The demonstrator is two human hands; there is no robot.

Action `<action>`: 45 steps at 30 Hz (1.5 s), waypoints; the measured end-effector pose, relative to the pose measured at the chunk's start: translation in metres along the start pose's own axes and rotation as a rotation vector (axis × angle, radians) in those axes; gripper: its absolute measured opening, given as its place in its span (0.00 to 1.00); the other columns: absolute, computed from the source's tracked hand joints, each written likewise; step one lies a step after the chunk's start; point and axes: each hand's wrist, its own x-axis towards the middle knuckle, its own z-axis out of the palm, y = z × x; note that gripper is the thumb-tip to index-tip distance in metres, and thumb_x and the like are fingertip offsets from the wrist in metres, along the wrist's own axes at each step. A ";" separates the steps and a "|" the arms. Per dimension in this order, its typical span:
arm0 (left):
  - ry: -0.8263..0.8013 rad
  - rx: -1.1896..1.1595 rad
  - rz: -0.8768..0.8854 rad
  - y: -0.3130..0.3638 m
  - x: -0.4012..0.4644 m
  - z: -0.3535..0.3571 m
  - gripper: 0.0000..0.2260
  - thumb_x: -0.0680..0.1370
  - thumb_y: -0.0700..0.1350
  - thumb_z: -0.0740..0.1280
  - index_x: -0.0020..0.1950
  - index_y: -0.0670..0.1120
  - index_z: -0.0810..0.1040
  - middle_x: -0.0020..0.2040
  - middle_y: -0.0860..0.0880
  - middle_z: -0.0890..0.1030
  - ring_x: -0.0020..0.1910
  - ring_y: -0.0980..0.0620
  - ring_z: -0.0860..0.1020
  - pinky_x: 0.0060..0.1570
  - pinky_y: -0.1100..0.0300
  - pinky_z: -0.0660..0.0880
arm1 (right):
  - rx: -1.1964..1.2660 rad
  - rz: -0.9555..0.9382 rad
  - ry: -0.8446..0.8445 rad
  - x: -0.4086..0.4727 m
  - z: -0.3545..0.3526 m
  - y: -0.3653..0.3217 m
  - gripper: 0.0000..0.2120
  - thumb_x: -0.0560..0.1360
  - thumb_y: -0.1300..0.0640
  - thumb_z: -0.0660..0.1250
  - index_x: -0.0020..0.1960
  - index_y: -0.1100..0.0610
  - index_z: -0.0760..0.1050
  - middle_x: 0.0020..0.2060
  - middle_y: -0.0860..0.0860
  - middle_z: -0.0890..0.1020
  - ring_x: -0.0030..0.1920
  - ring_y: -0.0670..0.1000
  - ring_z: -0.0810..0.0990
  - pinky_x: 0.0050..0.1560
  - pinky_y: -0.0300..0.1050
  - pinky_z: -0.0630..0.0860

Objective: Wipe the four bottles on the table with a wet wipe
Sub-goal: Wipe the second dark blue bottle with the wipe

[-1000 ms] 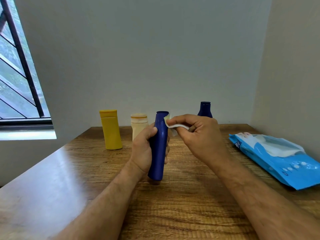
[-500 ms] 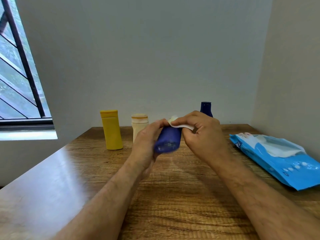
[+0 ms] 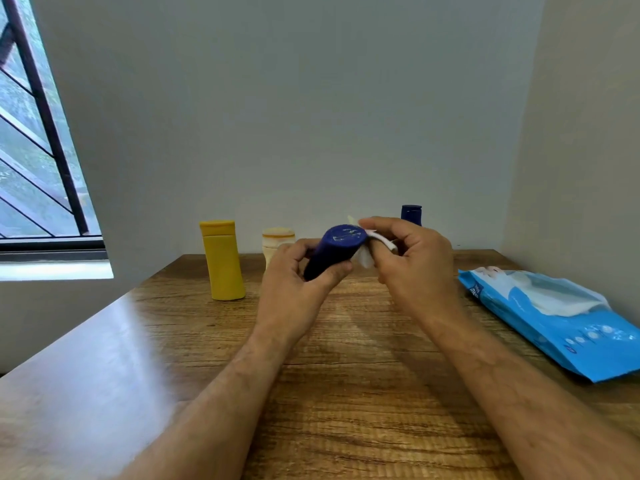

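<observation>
- Left hand (image 3: 294, 271): grips tilted blue bottle (image 3: 334, 249) above bench (image 3: 346, 375).
- Right hand (image 3: 412, 265): pinches white wet wipe (image 3: 369, 252) against bottle's end.

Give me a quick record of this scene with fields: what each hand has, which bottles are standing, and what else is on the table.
left hand: grips the blue bottle, tilted, lifted off the table
right hand: pinches the wipe against the bottle's end
standing: yellow bottle, cream bottle, dark blue bottle, partly hidden behind the right hand
also on table: wipes pack, at right
</observation>
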 end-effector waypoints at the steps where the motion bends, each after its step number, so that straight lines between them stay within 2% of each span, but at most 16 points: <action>1: 0.007 0.122 0.008 -0.002 0.000 0.000 0.12 0.70 0.59 0.74 0.49 0.57 0.78 0.48 0.53 0.79 0.44 0.65 0.73 0.41 0.72 0.66 | 0.020 -0.006 0.032 0.001 -0.001 -0.001 0.11 0.77 0.59 0.70 0.58 0.50 0.83 0.47 0.42 0.85 0.44 0.40 0.82 0.42 0.30 0.78; 2: 0.015 0.202 0.007 -0.004 0.000 0.000 0.14 0.69 0.61 0.74 0.46 0.55 0.77 0.46 0.53 0.78 0.46 0.61 0.73 0.42 0.70 0.65 | 0.035 -0.017 0.063 0.002 -0.003 -0.002 0.10 0.77 0.58 0.70 0.56 0.51 0.84 0.46 0.43 0.85 0.43 0.41 0.82 0.41 0.30 0.77; 4: 0.017 0.186 -0.049 -0.003 -0.003 0.001 0.13 0.69 0.56 0.76 0.45 0.53 0.75 0.45 0.54 0.78 0.46 0.56 0.76 0.43 0.65 0.68 | 0.068 -0.035 0.103 0.002 -0.005 -0.003 0.09 0.76 0.57 0.70 0.54 0.51 0.84 0.45 0.42 0.85 0.45 0.42 0.82 0.41 0.33 0.78; 7: 0.014 0.117 -0.123 -0.002 -0.005 0.000 0.16 0.68 0.46 0.78 0.47 0.54 0.72 0.45 0.55 0.80 0.41 0.60 0.79 0.41 0.67 0.71 | 0.113 -0.043 0.068 0.001 -0.006 -0.004 0.07 0.76 0.57 0.71 0.53 0.50 0.85 0.44 0.42 0.85 0.46 0.45 0.82 0.42 0.39 0.80; 10: 0.000 0.115 -0.119 -0.002 -0.004 0.000 0.16 0.68 0.43 0.77 0.47 0.53 0.71 0.44 0.56 0.79 0.39 0.63 0.77 0.37 0.73 0.71 | 0.085 -0.066 -0.065 -0.002 -0.003 -0.005 0.07 0.75 0.59 0.72 0.51 0.49 0.85 0.45 0.42 0.85 0.48 0.42 0.82 0.44 0.32 0.77; 13: 0.002 0.112 -0.107 -0.001 -0.005 0.001 0.17 0.68 0.42 0.76 0.47 0.54 0.71 0.44 0.56 0.79 0.40 0.63 0.77 0.37 0.72 0.71 | -0.025 -0.102 -0.105 -0.003 0.001 -0.003 0.09 0.75 0.60 0.71 0.51 0.48 0.84 0.46 0.42 0.84 0.49 0.39 0.80 0.47 0.26 0.73; 16: 0.017 0.090 -0.093 -0.002 -0.004 0.000 0.17 0.68 0.40 0.77 0.47 0.53 0.71 0.44 0.56 0.79 0.41 0.63 0.77 0.38 0.75 0.70 | -0.063 -0.087 -0.084 0.001 0.000 -0.001 0.10 0.75 0.61 0.71 0.49 0.47 0.84 0.45 0.43 0.84 0.47 0.39 0.79 0.45 0.26 0.72; 21: 0.026 0.096 -0.099 -0.007 -0.002 0.000 0.18 0.68 0.39 0.78 0.47 0.53 0.72 0.45 0.57 0.79 0.42 0.63 0.77 0.38 0.73 0.70 | 0.077 -0.064 -0.264 -0.002 -0.005 -0.007 0.09 0.75 0.64 0.72 0.47 0.51 0.86 0.40 0.42 0.84 0.36 0.39 0.79 0.36 0.30 0.73; 25: 0.022 0.095 -0.091 -0.007 -0.002 0.000 0.17 0.68 0.39 0.77 0.47 0.51 0.72 0.43 0.56 0.78 0.42 0.63 0.77 0.37 0.74 0.71 | 0.067 0.003 -0.189 0.000 0.000 -0.002 0.09 0.76 0.59 0.71 0.50 0.47 0.85 0.46 0.42 0.85 0.37 0.40 0.80 0.40 0.35 0.75; 28: 0.033 0.074 -0.112 -0.007 -0.001 0.001 0.17 0.68 0.39 0.77 0.47 0.51 0.72 0.44 0.54 0.79 0.41 0.58 0.77 0.40 0.68 0.72 | 0.069 0.038 -0.167 0.000 0.000 -0.002 0.09 0.77 0.59 0.70 0.52 0.47 0.85 0.46 0.41 0.85 0.34 0.38 0.79 0.37 0.30 0.74; 30: 0.049 0.054 -0.129 -0.008 0.000 0.002 0.17 0.68 0.39 0.77 0.46 0.52 0.72 0.44 0.52 0.80 0.41 0.56 0.78 0.41 0.63 0.74 | 0.099 0.024 -0.185 -0.002 -0.002 -0.005 0.09 0.76 0.61 0.70 0.50 0.49 0.85 0.43 0.41 0.85 0.32 0.40 0.80 0.32 0.32 0.75; 33: 0.050 0.050 -0.123 -0.009 -0.001 0.000 0.17 0.69 0.38 0.77 0.45 0.52 0.72 0.43 0.52 0.80 0.41 0.54 0.78 0.40 0.62 0.75 | 0.116 -0.015 -0.277 -0.004 -0.003 -0.009 0.09 0.75 0.63 0.71 0.48 0.50 0.86 0.39 0.42 0.85 0.32 0.45 0.80 0.30 0.41 0.78; 36: 0.022 0.096 -0.093 -0.008 -0.002 0.000 0.17 0.69 0.39 0.77 0.44 0.52 0.71 0.43 0.53 0.79 0.41 0.55 0.77 0.38 0.64 0.72 | 0.115 -0.024 -0.317 -0.005 -0.002 -0.010 0.09 0.75 0.63 0.71 0.49 0.52 0.86 0.39 0.42 0.85 0.32 0.43 0.79 0.31 0.37 0.76; 40: 0.026 0.113 -0.084 -0.007 -0.001 0.000 0.17 0.68 0.38 0.77 0.46 0.51 0.72 0.43 0.55 0.78 0.41 0.58 0.77 0.39 0.65 0.72 | 0.078 0.041 -0.212 -0.003 0.000 -0.006 0.09 0.77 0.59 0.70 0.52 0.48 0.85 0.44 0.40 0.86 0.34 0.43 0.81 0.31 0.33 0.76; 42: 0.029 0.097 -0.095 -0.007 -0.001 0.001 0.17 0.68 0.38 0.77 0.46 0.51 0.72 0.43 0.54 0.79 0.41 0.56 0.77 0.40 0.64 0.72 | 0.083 0.068 -0.192 -0.002 -0.002 -0.005 0.09 0.77 0.58 0.70 0.52 0.48 0.85 0.42 0.42 0.86 0.33 0.49 0.81 0.29 0.38 0.78; 45: 0.043 0.079 -0.103 -0.010 -0.001 0.000 0.17 0.68 0.38 0.78 0.45 0.51 0.72 0.43 0.53 0.80 0.40 0.55 0.78 0.39 0.64 0.72 | 0.132 0.070 -0.328 -0.003 -0.005 -0.009 0.09 0.76 0.60 0.71 0.50 0.47 0.85 0.38 0.48 0.86 0.30 0.53 0.78 0.29 0.43 0.77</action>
